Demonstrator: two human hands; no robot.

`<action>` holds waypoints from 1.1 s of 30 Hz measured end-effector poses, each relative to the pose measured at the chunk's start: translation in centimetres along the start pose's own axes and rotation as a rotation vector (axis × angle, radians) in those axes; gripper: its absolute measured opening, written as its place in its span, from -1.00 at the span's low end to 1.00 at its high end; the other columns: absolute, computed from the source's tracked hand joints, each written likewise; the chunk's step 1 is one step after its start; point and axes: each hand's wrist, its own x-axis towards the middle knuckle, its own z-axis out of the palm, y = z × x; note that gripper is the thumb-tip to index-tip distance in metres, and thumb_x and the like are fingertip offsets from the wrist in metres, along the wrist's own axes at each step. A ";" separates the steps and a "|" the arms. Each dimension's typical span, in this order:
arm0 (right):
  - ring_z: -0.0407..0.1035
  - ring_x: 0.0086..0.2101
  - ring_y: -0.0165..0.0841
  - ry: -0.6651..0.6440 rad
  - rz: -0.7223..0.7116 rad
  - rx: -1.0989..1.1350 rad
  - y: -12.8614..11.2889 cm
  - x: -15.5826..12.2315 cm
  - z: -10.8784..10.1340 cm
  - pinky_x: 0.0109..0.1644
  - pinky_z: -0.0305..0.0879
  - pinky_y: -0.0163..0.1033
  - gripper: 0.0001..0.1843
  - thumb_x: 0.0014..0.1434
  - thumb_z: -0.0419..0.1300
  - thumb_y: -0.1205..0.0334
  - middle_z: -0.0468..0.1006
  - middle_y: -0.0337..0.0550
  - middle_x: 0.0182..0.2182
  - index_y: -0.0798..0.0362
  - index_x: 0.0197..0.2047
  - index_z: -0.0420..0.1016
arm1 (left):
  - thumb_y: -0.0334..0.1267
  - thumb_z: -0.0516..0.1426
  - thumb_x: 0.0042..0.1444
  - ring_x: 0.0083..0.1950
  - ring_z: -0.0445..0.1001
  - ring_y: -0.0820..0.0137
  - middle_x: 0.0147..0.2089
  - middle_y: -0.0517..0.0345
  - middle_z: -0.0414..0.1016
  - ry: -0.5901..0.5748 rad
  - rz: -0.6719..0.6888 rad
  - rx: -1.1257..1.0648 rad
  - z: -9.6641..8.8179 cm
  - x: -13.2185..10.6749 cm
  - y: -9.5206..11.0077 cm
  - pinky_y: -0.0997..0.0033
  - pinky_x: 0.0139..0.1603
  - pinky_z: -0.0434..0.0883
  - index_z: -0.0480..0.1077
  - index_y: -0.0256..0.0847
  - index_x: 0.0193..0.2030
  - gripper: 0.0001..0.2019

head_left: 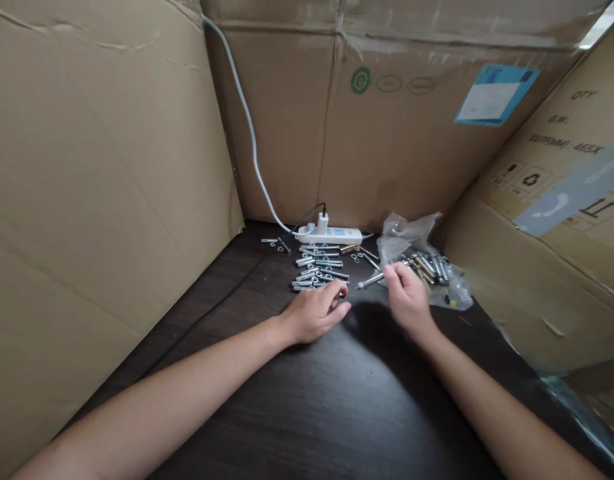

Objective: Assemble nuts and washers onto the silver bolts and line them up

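Observation:
My right hand (407, 297) pinches a silvery expansion bolt (371, 281), its tip pointing left toward my other hand. Fingers apart and curved, my left hand (319, 312) rests at the near end of the sorted bolt parts (321, 263), holding nothing that I can see. Those parts are metal bolts, sleeves, nuts and washers laid in rows. Behind my right hand, a clear plastic bag (457, 287) lies spread out with a heap of bolts (431, 267) on it. Several loose washers (357, 257) and a brass-coloured sleeve (347, 249) lie between the rows and the bag.
A white power strip (331, 235) with a plugged-in charger (323, 222) stands behind the rows. Its white cable (251, 133) climbs the back carton; a black cable (211, 310) crosses the dark table (297, 407) at left. Cardboard walls (101, 167) enclose the left, back and right.

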 end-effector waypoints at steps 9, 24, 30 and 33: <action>0.09 -0.51 -0.44 -0.279 0.125 0.211 -0.7 -2.1 2.3 -0.43 0.04 -0.32 -0.63 0.28 -0.08 0.03 0.17 -0.32 -0.57 0.03 -0.50 0.17 | -0.15 -0.10 0.27 -0.28 0.41 0.37 -0.22 0.14 0.41 0.072 0.001 0.089 0.2 0.1 -0.2 0.40 -0.27 0.29 0.22 -0.17 -0.11 -0.81; 0.24 -0.45 -0.42 -0.483 -0.108 0.117 -1.2 -2.9 2.1 -0.34 0.13 -0.34 -0.77 0.28 -0.09 0.16 0.35 -0.27 -0.48 0.04 -0.32 0.28 | -0.28 -0.08 0.25 -0.07 0.44 0.34 -0.04 0.11 0.42 0.013 0.040 -0.038 0.3 0.1 -0.4 0.35 -0.07 0.35 0.16 -0.13 0.05 -0.76; 0.32 -0.48 -0.38 -0.508 -0.121 -0.019 -1.4 -3.2 2.0 -0.35 0.19 -0.33 -0.77 0.25 -0.02 0.13 0.44 -0.26 -0.46 0.02 -0.07 0.27 | -0.28 -0.08 0.24 -0.09 0.44 0.33 -0.04 0.07 0.42 0.049 0.071 -0.019 0.2 0.1 -0.7 0.32 -0.08 0.36 0.15 -0.16 0.05 -0.75; 0.35 -0.46 -0.37 -0.518 -0.139 -0.017 -1.4 -3.2 1.9 -0.31 0.22 -0.31 -0.74 0.27 -0.05 0.14 0.47 -0.24 -0.43 0.01 -0.02 0.27 | -0.28 -0.09 0.24 -0.08 0.44 0.33 -0.03 0.06 0.41 0.061 0.098 -0.005 0.3 0.0 -0.8 0.31 -0.07 0.36 0.14 -0.16 0.06 -0.74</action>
